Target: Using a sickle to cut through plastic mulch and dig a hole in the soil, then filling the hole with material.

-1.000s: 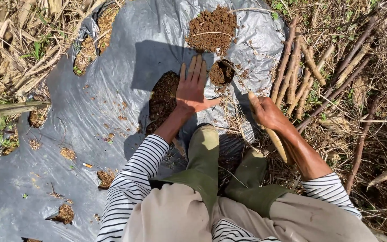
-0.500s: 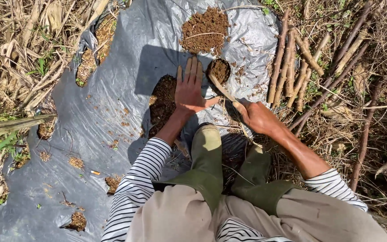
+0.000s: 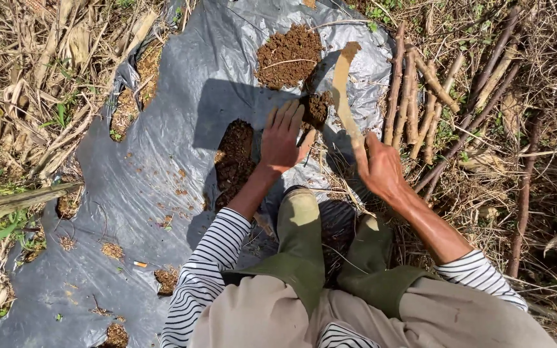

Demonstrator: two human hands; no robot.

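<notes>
My left hand lies flat with fingers spread on a grey plastic sheet, between two holes in it filled with brown soil. My right hand grips the handle of a long soil-caked blade that points away from me, its tip near the sheet's far right edge. A heap of loose brown soil sits on the sheet beyond my left hand. My green rubber boots stand on the sheet's near edge.
A bundle of cut brown stick lengths lies to the right of the sheet. Dry stalks and grass cover the ground on both sides. Small soil clumps dot the sheet at lower left.
My right hand has swung the blade from pointing back beside my leg to pointing forward over the sheet. My left hand stays flat beside the holes.
</notes>
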